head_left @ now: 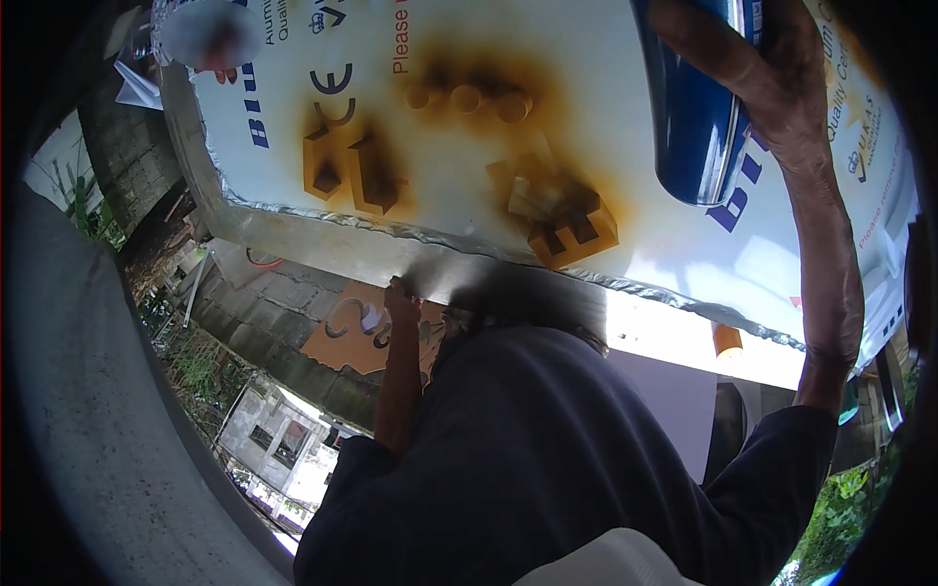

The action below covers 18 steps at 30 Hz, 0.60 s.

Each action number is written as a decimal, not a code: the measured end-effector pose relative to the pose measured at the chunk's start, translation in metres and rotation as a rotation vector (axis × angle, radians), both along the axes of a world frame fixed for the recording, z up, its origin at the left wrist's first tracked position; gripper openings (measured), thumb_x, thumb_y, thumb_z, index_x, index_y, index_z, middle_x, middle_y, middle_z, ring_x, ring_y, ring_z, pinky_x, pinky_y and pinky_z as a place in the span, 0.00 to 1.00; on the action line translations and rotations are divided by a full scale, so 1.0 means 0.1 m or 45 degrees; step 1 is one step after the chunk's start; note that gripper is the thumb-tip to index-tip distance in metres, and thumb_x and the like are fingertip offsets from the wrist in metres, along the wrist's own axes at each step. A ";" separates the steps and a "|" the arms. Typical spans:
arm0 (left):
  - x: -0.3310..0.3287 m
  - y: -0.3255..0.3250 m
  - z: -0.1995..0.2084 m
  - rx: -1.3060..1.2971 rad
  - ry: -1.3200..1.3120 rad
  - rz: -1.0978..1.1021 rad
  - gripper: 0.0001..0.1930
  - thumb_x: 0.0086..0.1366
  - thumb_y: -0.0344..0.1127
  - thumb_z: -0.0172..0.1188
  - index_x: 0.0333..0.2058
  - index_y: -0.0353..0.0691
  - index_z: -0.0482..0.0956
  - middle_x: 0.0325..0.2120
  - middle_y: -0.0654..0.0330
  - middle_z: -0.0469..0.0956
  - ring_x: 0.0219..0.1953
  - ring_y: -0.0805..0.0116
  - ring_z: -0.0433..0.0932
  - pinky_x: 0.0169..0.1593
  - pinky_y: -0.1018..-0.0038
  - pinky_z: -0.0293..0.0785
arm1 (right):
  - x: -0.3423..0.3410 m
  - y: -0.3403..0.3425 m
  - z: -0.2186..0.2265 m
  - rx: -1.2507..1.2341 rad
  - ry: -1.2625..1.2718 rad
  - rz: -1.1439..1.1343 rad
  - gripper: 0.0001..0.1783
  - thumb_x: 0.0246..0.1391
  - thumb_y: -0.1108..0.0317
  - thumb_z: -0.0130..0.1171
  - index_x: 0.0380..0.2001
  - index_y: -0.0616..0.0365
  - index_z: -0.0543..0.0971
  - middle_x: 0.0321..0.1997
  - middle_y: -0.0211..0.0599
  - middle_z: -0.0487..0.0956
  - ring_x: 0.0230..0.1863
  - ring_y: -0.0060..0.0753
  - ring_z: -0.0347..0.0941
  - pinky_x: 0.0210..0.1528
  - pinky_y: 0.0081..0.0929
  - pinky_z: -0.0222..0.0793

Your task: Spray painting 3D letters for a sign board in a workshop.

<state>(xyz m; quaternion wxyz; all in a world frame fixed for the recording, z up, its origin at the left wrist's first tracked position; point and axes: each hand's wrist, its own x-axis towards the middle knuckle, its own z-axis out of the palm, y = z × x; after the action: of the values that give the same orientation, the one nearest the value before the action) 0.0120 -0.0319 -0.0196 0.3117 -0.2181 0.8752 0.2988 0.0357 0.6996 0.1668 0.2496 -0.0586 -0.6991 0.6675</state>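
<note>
In my right hand (782,83) is a shiny blue can (689,117), tilted over a white printed sheet, its top end out of view. Fingers and thumb wrap around it. My left hand (403,301) is low at the near edge of the table (322,252), fingers bent against its metallic side. Gold-coloured pieces lie on the sheet within brown-gold stains: three small discs (467,99), two angular blocks (371,181) and a chunky letter-like block (576,234). A paler angular piece (532,198) adjoins that last one.
Crumpled foil-like trim (449,244) runs along the sheet's border. Below the table edge, an orange-brown cut-out sheet (337,337) lies over grey blocks (264,313). A short gold cylinder (727,340) shows by the edge at right. A grey curved surface (107,420) fills the left side.
</note>
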 end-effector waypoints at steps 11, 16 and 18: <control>-0.16 0.50 0.01 0.126 0.059 0.793 0.27 0.72 0.55 0.55 0.49 0.32 0.76 0.47 0.51 0.75 0.41 0.58 0.80 0.35 0.62 0.84 | 0.71 -0.49 1.04 -0.025 0.151 -0.389 0.44 0.50 0.53 0.71 0.68 0.54 0.66 0.50 0.43 0.78 0.49 0.37 0.78 0.52 0.36 0.77; -0.21 0.60 0.16 -0.023 0.003 0.593 0.29 0.71 0.57 0.55 0.46 0.30 0.78 0.38 0.52 0.78 0.30 0.63 0.80 0.26 0.68 0.82 | 1.03 -1.15 0.95 -0.118 0.176 -0.116 0.45 0.51 0.50 0.71 0.68 0.55 0.66 0.54 0.47 0.77 0.52 0.42 0.77 0.56 0.40 0.74; -0.17 0.56 0.20 -0.082 -0.042 0.535 0.29 0.71 0.57 0.56 0.46 0.29 0.78 0.35 0.53 0.79 0.27 0.64 0.80 0.24 0.70 0.81 | 1.11 -1.31 0.97 -0.321 0.099 -0.617 0.40 0.56 0.43 0.61 0.64 0.58 0.69 0.50 0.51 0.80 0.47 0.43 0.81 0.52 0.42 0.80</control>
<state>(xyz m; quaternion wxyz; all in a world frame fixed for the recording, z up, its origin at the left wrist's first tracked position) -0.0046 0.0242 0.0000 0.2497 -0.4104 0.8144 0.3254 0.1463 0.5690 0.2641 0.4194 -0.2289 -0.5660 0.6718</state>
